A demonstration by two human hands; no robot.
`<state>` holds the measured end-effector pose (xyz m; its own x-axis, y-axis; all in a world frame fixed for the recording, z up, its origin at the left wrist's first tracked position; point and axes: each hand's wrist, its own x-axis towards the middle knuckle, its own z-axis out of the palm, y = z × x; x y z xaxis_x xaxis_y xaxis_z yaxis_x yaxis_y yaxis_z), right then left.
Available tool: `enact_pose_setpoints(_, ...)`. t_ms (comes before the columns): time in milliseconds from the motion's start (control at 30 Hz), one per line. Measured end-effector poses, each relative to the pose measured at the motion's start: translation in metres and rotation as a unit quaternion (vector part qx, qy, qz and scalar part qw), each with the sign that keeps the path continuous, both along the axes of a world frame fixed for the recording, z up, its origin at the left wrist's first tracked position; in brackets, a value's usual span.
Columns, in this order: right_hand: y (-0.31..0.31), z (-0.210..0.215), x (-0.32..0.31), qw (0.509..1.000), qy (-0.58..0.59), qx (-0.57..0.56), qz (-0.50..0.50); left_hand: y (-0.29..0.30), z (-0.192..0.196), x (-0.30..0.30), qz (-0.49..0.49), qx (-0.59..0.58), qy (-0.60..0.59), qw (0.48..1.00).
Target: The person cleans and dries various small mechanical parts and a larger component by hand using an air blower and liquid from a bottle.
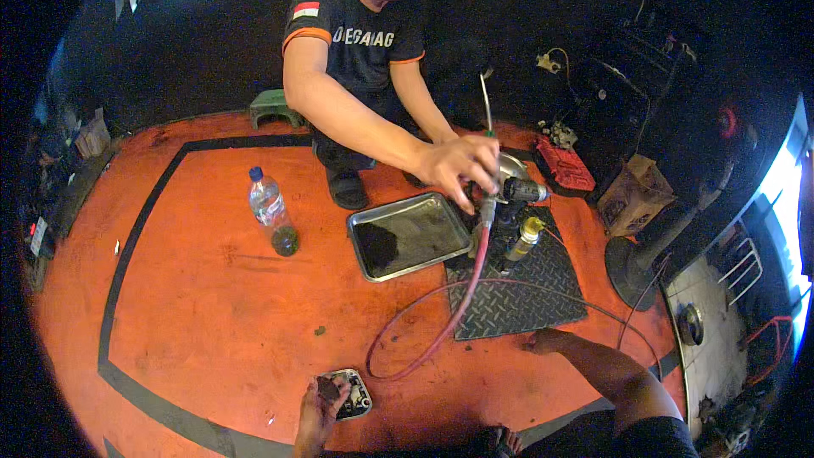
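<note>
At the lower middle, my left hand (315,417) has its fingers closed around a dark brown lump (328,388), whose kind I cannot make out. Right beside it on the orange floor lies a small white-rimmed container (366,407) with dark contents. My right hand (547,340) reaches down to the near edge of a black diamond-plate mat (530,309); shadow hides how its fingers lie. Across from me, a co-worker's blurred hand (462,168) is at the fitting of a pink air hose (465,305), above a dark mechanical part (519,190) on the mat.
A metal tray (415,269) with dark liquid lies before the co-worker. Left of it stands a plastic bottle (270,208) with dark residue. A yellow-topped can (524,240) stands on the mat. Rightward are a red case (564,165), cardboard box (636,195) and round stand base (632,276).
</note>
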<state>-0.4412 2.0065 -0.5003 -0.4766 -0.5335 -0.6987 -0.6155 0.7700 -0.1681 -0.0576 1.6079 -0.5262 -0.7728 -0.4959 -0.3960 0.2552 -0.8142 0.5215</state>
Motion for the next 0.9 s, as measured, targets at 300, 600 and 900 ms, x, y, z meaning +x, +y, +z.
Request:
enact_pose_setpoints(300, 0.031, -0.107, -0.064, 0.986, 0.161, -0.032, 0.035, -0.113, 0.029, -0.059, -0.409, -0.331, -0.238, 0.816)
enact_pose_setpoints(600, -0.049, -0.131, -0.071, 0.996, 0.051, 0.032, 0.064, -0.233, 0.094, -0.179, -0.539, -0.713, -0.441, 0.074)
enact_pose_setpoints(900, -0.101, -0.074, -0.029, 0.982, 0.072, -0.014, 0.174, -0.202, 0.033, -0.127, -0.655, -0.465, -0.461, 0.377)
